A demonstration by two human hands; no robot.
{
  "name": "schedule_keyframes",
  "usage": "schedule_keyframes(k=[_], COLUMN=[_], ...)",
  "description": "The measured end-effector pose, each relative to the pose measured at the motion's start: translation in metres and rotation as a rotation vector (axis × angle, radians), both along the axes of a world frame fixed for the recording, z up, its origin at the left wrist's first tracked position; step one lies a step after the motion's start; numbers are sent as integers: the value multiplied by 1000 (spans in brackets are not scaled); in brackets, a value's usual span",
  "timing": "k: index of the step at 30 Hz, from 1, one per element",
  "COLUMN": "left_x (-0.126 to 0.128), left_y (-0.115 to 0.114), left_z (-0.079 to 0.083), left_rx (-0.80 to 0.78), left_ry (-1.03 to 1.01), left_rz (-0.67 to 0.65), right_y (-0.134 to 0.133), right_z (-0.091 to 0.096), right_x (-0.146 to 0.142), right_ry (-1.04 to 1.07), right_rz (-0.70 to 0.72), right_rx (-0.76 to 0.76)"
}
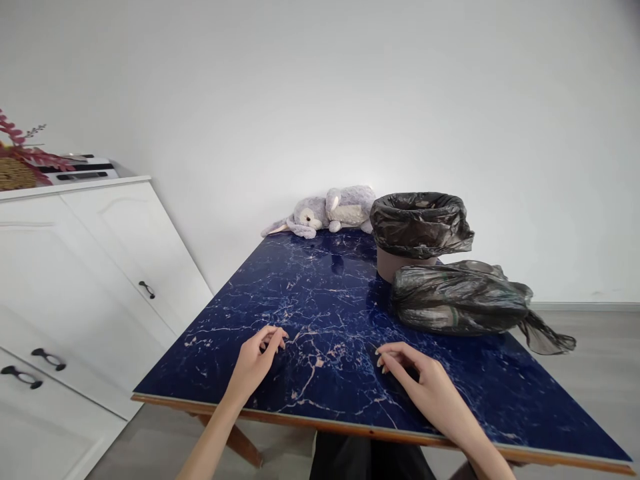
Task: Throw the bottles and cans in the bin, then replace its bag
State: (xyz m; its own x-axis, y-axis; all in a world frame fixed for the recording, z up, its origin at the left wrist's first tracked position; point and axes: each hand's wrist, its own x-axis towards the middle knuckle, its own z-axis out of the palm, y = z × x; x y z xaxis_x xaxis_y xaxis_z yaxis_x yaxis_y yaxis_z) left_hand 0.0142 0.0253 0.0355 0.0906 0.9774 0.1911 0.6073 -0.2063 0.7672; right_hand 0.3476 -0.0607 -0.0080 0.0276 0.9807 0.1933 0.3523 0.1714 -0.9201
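My left hand rests near the front of the blue marbled table, its fingers loosely bent and nothing visible in them. To the right, my right hand lies in a similar relaxed pose, with a gap between thumb and forefinger and no object held. The closest object to it is a full, tied dark plastic bag, lying on its side with its twisted end pointing right. Behind this bag stands a trash can, lined with a black bag folded over its rim. Neither hand touches the bag or the can.
A grey plush bunny lies at the table's back edge against the white wall. On the left stands a white cabinet with black handles; a woven basket with pink leaves sits on top.
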Motion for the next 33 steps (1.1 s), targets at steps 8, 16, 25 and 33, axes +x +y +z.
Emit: schedule_keyframes(k=[8,16,25,33], left_x=[-1,0,-2,-2], left_y=[1,1,-5,-6], left_z=[1,1,0,-4], left_rx=[0,-4,-26,-13], left_ry=[8,8,-15,40], left_rz=[7,14,19,12], right_y=[1,0,0,-2], right_z=[0,0,0,3], right_x=[2,1,0,1], right_ry=[12,-5,-15,-9], right_rz=[23,7,0,-13], right_rx=[-23,1,1,-24])
